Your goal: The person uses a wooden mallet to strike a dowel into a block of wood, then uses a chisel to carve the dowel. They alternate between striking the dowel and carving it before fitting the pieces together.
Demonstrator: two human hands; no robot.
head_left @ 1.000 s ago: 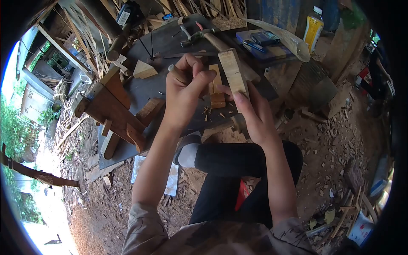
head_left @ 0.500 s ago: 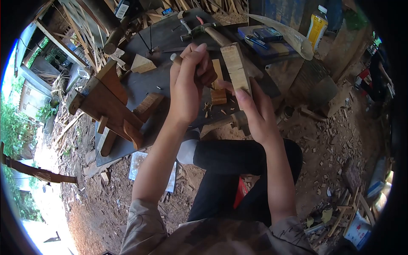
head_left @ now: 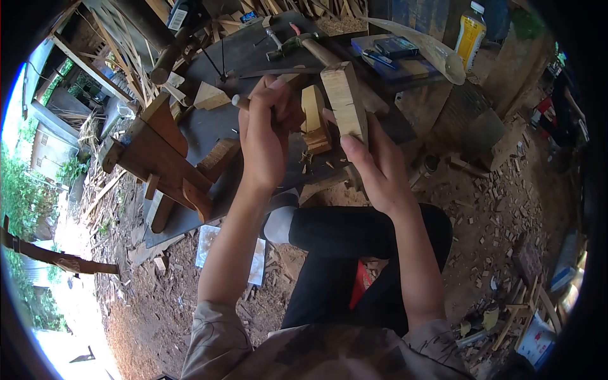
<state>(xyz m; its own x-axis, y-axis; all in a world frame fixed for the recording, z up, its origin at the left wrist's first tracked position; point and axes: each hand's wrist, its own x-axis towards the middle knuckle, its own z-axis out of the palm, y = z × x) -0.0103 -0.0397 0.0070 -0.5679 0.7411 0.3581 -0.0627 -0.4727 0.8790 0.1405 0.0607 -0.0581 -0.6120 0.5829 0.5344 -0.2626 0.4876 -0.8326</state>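
My right hand (head_left: pixel 373 164) grips a pale rectangular wooden block (head_left: pixel 345 101) and holds it upright over the dark work board (head_left: pixel 215 123). My left hand (head_left: pixel 263 136) is closed around a wooden-handled tool (head_left: pixel 242 101), its working end hidden behind my fingers, pressed toward a smaller wooden piece (head_left: pixel 313 120) standing beside the block. Wood chips lie on the board just below the two pieces.
A hammer (head_left: pixel 304 44) and metal tools lie at the board's far end. Wedge-shaped offcuts (head_left: pixel 211 97) and brown wooden parts (head_left: pixel 161 155) sit to the left. A blue box (head_left: pixel 392 54) and a yellow bottle (head_left: pixel 472 31) stand at the back right. My black-trousered leg (head_left: pixel 354 234) crosses below.
My left hand with the tool has risen and shifted left. The small wooden piece now stands more upright next to the block. My right hand has stayed on the block.
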